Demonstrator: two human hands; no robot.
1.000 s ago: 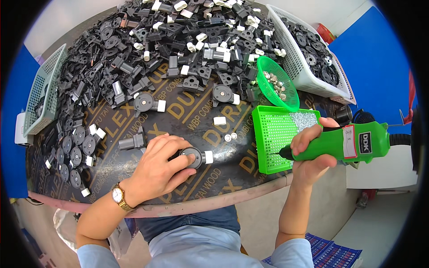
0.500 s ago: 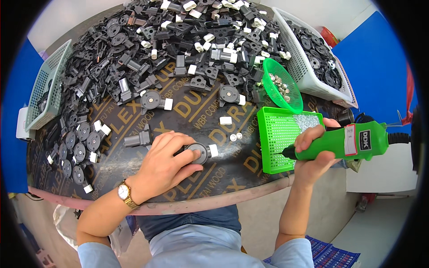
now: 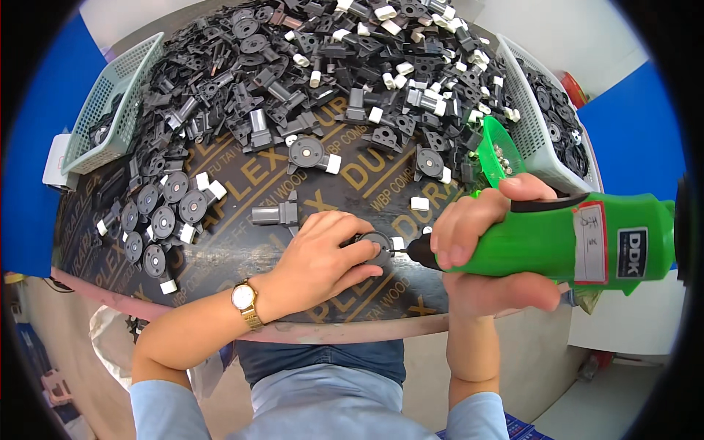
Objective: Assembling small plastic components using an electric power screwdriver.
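Observation:
My left hand (image 3: 330,257) presses a black plastic part with a round disc face (image 3: 378,242) onto the dark tabletop, fingers bent over its left side. A white end piece shows at the part's right. In my right hand (image 3: 484,242) is a green electric screwdriver (image 3: 543,238), held level, with its tip pointing left. That tip meets the disc face at its right side; whether a screw sits there I cannot make out. Left of my left hand lies a loose black part (image 3: 277,214). The screwdriver and my right hand hide most of the green tray.
A large heap of black and white plastic parts (image 3: 293,73) covers the far table. Disc parts (image 3: 163,221) lie grouped at left. Baskets stand at left (image 3: 121,110) and right (image 3: 546,139). A green colander (image 3: 502,147) holds small metal pieces. A white piece (image 3: 419,204) lies nearby.
My right hand has brought the screwdriver left from over the green tray to the disc part. My left hand still holds the part; the whole view has shifted somewhat.

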